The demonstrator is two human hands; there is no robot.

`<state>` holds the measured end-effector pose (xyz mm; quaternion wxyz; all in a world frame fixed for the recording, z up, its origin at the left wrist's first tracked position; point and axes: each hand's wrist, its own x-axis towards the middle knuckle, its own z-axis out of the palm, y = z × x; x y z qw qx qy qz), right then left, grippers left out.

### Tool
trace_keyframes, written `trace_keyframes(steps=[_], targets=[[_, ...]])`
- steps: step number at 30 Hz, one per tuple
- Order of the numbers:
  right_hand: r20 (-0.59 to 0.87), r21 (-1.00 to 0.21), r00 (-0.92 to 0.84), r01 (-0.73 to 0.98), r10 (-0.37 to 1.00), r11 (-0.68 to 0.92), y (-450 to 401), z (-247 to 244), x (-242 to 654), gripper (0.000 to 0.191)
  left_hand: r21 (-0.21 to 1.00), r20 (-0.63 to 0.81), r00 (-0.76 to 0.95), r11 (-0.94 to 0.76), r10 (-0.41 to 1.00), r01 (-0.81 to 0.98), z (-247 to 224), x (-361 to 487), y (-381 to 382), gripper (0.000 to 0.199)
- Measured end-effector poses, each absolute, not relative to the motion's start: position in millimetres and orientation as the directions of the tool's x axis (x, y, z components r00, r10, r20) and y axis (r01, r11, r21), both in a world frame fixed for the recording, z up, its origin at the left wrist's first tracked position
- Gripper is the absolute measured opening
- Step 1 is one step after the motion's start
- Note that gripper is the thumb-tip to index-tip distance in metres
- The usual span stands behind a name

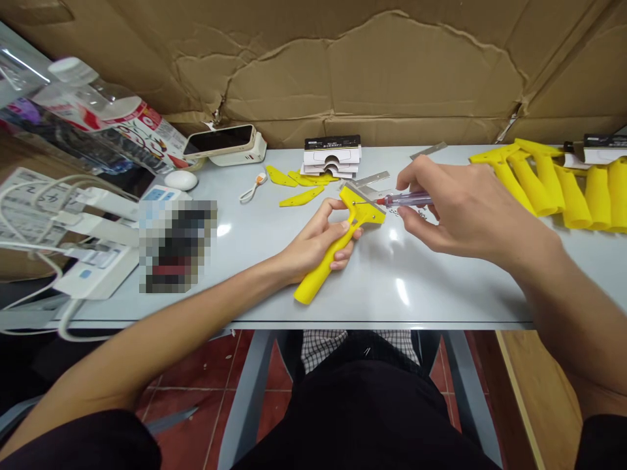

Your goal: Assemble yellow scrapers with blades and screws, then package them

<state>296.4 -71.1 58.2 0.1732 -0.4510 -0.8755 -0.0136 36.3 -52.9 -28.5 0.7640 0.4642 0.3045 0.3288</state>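
My left hand (326,241) is wrapped round the neck of a yellow scraper (321,271), whose wide head points up and right and carries a metal strip. Between the thumb and fingers of my right hand (441,202) is a screwdriver (409,200) with a clear handle and a red collar. Its thin shaft reaches left over the scraper head, near a screw. Small metal nuts (394,211) lie on the table behind the screwdriver. Metal blades (372,179) and several flat yellow pieces (301,196) rest beyond the scraper.
Several yellow handles (533,179) lie at the right of the grey table (255,261). Small boxes (332,155) are stacked at the back. A phone (220,141), a short cable (253,187), a power strip (100,271) and bottles (117,111) are at the left. Cardboard (294,85) stands behind.
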Motion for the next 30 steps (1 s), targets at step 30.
trace_keyframes(steps=[30], targets=[[0.416, -0.009, -0.545, 0.798, 0.728, 0.603, -64.5, 51.3, 297.5, 0.031, 0.906, -0.176, 0.591, 0.363, 0.787, -0.215, -27.6, 37.0, -53.6, 0.030]])
